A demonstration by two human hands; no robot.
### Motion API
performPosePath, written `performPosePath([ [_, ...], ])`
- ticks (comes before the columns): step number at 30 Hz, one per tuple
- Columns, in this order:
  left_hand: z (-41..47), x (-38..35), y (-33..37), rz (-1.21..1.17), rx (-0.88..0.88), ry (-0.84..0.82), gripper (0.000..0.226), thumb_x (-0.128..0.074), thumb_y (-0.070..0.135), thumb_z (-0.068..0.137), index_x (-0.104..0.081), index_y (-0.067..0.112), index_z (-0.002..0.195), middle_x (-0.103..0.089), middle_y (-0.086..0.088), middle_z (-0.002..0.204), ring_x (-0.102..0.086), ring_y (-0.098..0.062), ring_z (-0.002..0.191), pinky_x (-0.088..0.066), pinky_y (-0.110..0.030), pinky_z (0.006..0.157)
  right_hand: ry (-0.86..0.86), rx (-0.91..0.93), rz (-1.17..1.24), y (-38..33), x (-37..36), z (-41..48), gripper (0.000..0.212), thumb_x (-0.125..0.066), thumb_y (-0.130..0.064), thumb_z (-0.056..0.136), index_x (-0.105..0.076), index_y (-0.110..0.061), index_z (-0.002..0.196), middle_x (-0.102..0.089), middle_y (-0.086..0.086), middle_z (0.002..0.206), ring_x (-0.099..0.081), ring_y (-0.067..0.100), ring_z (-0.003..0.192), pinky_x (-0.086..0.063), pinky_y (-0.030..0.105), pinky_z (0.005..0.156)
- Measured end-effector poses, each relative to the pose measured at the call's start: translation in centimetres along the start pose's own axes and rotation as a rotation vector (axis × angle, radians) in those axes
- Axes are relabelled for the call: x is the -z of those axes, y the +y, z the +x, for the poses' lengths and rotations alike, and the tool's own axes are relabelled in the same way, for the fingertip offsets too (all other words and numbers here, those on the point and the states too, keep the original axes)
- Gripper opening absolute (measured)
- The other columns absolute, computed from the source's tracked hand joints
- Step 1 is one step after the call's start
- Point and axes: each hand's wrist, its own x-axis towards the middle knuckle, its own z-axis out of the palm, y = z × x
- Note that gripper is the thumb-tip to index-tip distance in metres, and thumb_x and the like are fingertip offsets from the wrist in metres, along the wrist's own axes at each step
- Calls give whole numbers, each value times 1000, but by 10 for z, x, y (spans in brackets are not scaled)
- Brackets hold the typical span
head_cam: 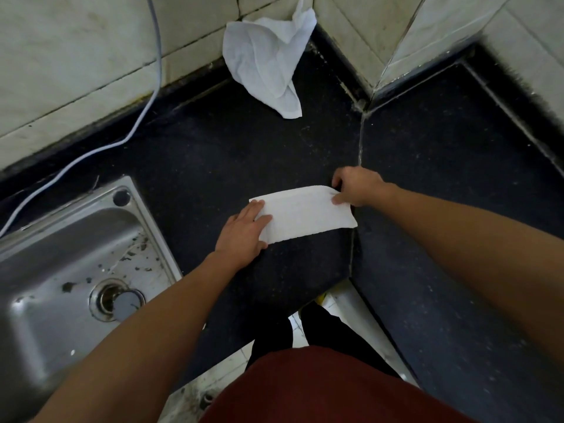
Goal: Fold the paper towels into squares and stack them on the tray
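Note:
A white paper towel point(305, 213), folded into a long rectangle, lies on the dark countertop point(213, 154) in front of me. My left hand point(244, 232) lies flat with straight fingers pressing the towel's left end. My right hand point(357, 186) pinches the towel's right end between thumb and fingers. A second, crumpled paper towel point(265, 62) sits at the back against the tiled wall corner. No tray is in view.
A steel sink point(70, 270) with a drain is set into the counter at the left. A light cable point(128, 138) runs down the tiled wall and along the counter toward the sink. The counter's front edge cuts in near my legs.

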Motion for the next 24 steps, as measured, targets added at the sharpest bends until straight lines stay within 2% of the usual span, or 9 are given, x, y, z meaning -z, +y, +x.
performPosePath([
  [2,0,0,1,4,-3,3,68,-65,30,87,-33,24,147,-7,-1,161,-4,-18,148,-17,-37,116,-63,-67,71,2,2,1,22,-71,-35,81,-64,-20,96,-66,2,99,-60,21,91,-48,34,75],
  [4,0,-1,1,1,-3,8,69,-66,30,87,-33,24,147,-7,-1,161,-4,-18,148,-17,-37,117,-75,-113,211,7,3,0,20,-72,-36,80,-63,-17,80,-64,4,92,-59,21,86,-45,32,69],
  [5,0,-1,0,-2,-3,11,69,-66,30,87,-32,24,147,-7,-1,161,-4,-18,148,-17,-37,117,-60,-141,327,9,3,-2,20,-72,-34,79,-63,-17,79,-63,4,90,-59,21,84,-45,32,68],
  [7,0,-1,-1,-4,-6,13,69,-66,30,87,-32,24,147,-7,-1,161,-4,-18,148,-16,-37,117,-26,-210,632,13,2,-7,16,-72,-25,81,-64,-13,88,-65,4,89,-61,19,82,-49,34,71],
  [9,-1,-1,-2,-1,-9,12,69,-66,31,87,-32,24,147,-6,-1,161,-4,-18,148,-17,-37,117,-66,-287,889,14,-1,-17,15,-71,-16,83,-64,-13,95,-68,4,92,-64,17,84,-51,35,80],
  [11,0,-1,-1,11,-11,-3,70,-66,31,87,-31,24,147,-6,-2,161,-4,-19,148,-17,-37,116,-114,-343,1023,16,-7,-24,21,-72,-13,82,-65,-9,102,-71,7,97,-68,19,89,-53,36,86],
  [14,-3,2,2,27,-26,-7,72,-67,34,86,-31,22,147,-6,-5,160,-6,-22,147,-18,-40,116,-94,-373,1172,13,-9,-32,30,-74,-14,82,-64,-5,108,-72,10,103,-70,24,93,-56,40,86],
  [19,-23,8,-13,-67,57,164,58,-65,33,87,-44,18,139,-30,-6,151,-32,-24,136,-31,-40,110,-7,-129,1130,-30,0,-45,15,-69,-13,87,-60,-6,97,-69,11,93,-69,22,79,-60,37,64],
  [24,-47,8,-42,-109,187,170,44,-64,31,88,-53,18,128,-45,-5,133,-45,-24,119,-40,-36,98,6,-57,902,-102,-16,-35,19,-73,-11,83,-54,-15,85,-62,10,85,-65,20,65,-56,30,51],
])
